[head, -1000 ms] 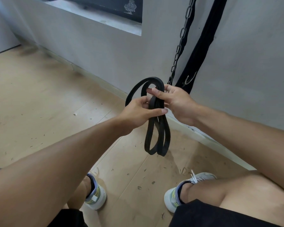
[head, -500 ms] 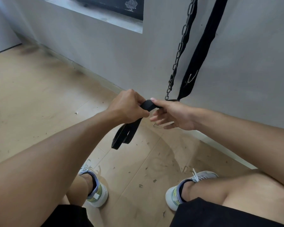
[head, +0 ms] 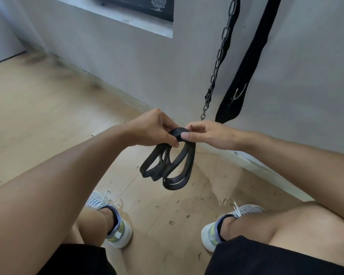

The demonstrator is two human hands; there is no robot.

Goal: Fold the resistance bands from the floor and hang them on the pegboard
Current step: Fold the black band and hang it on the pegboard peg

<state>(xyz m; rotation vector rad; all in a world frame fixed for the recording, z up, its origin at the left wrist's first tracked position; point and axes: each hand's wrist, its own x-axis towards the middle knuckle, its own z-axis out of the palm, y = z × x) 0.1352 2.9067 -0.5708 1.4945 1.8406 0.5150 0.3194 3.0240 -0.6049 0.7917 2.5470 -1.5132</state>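
A black resistance band (head: 171, 169) hangs folded into several loops in front of me, above the wooden floor. My left hand (head: 153, 130) grips the folded top of the band from the left, fingers curled round it. My right hand (head: 205, 133) pinches the same top fold from the right between thumb and fingers. The two hands touch at the fold. Two bunches of loops dangle below them. No pegboard is in view.
A black chain (head: 218, 62) and a black strap with a metal hook (head: 240, 92) hang against the grey wall (head: 127, 56) just beyond my hands. My knees and two sneakers (head: 117, 227) are below. The floor (head: 38, 116) carries scattered debris.
The band went from one long doubled hang to a shorter bundle with two bunches of loops. Both hands came together at the top fold, a little lower than a second ago.
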